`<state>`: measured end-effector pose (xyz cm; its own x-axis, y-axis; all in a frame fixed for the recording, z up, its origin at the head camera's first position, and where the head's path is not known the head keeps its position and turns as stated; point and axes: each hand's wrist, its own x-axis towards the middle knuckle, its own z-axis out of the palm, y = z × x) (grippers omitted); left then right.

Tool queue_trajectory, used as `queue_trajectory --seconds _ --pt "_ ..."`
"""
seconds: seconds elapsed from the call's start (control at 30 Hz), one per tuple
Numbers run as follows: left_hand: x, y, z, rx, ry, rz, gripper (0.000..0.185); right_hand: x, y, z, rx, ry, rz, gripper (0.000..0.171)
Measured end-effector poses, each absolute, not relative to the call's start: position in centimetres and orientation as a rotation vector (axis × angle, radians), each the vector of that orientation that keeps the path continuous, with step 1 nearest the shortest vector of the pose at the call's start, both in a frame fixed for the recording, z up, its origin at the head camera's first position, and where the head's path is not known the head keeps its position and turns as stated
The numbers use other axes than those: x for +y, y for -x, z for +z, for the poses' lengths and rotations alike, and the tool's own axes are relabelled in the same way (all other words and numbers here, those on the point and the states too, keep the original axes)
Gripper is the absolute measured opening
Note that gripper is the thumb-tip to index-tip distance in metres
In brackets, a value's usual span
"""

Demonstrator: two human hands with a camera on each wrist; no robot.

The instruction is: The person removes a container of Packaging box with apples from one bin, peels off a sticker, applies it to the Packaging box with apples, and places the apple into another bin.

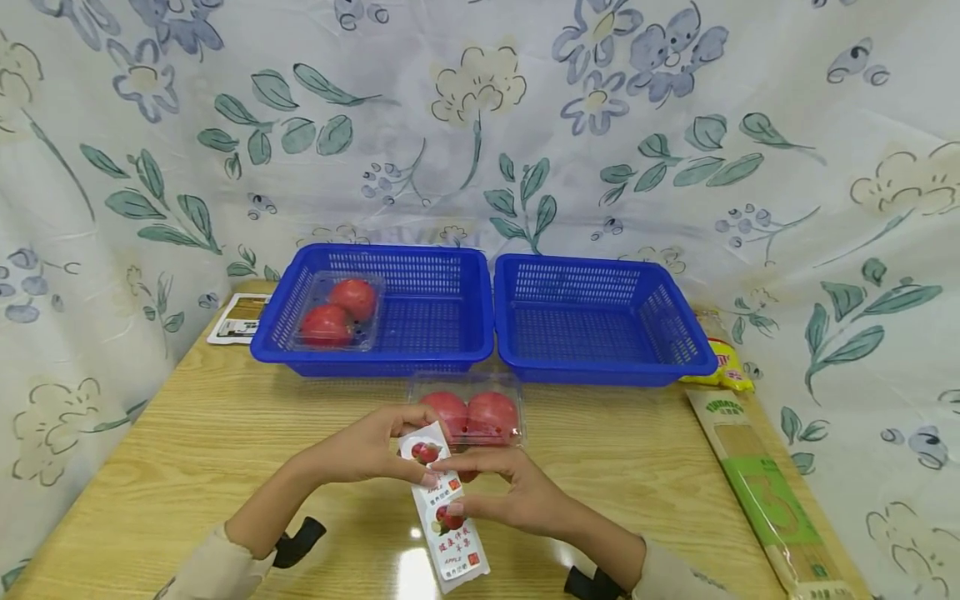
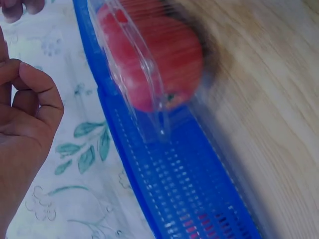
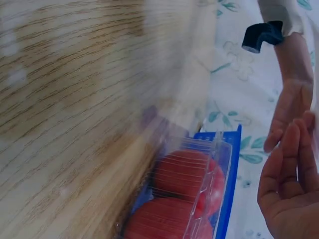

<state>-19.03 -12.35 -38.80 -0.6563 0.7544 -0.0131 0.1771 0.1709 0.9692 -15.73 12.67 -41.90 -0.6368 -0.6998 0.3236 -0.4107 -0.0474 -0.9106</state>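
both hands hold a long paper label [image 1: 444,508] with apple pictures just above the wooden table [image 1: 187,450] — the left hand [image 1: 367,450] pinches its top end and the right hand [image 1: 517,496] pinches its middle, fingers curled round it. the label sits right in front of a clear box of red apples [image 1: 472,414], which stands on the table near two blue baskets [image 1: 607,321]. to do this well, i think the hands should keep the label flat and pull it slowly — a fast tug could tear or crease it
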Motion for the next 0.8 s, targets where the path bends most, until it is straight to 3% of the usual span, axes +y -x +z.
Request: queue_trajectory --seconds 0.23,0.53,0.8 --pt "-10.8 19.1 -38.9 1.885 -0.896 1.505 0.035 12.9 15.5 -42.0 1.907 1.036 -1.743 0.046" --pt "-10.4 18.8 -40.0 1.92 -0.84 1.574 0.049 13.3 15.3 -42.3 1.936 0.982 -1.791 0.045" --pt "-10.1 16.9 -41.3 2.06 -0.683 1.578 0.026 14.2 15.9 -41.9 2.114 1.051 -1.941 0.054"
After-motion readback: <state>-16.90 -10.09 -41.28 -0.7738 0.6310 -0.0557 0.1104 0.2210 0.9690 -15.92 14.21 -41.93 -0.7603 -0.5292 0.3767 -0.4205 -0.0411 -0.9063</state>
